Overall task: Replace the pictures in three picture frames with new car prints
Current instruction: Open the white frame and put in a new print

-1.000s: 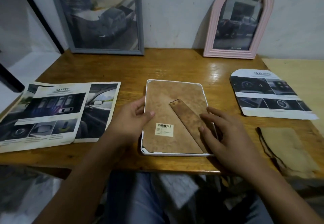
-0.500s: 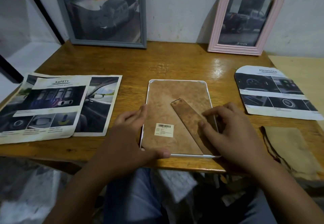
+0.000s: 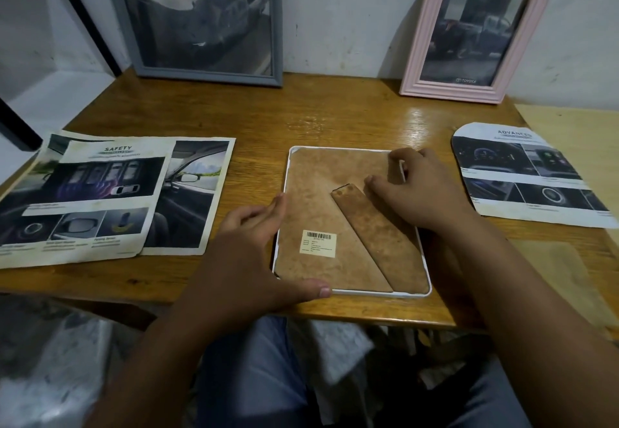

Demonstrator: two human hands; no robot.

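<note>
Right hand [image 3: 423, 189] hides the white frame [image 3: 351, 292]'s upper-right corner (grip unclear).

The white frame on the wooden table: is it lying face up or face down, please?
Face down: the white frame shows its brown backing board and folded-flat stand.

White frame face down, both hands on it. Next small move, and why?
Probably work the backing board loose at the top right corner. The white frame lies face down with the board still seated inside its rim, the right hand has fingertips curled at that corner, and the left hand braces the left edge and bottom rim. The board must come out before a print goes in.
</note>
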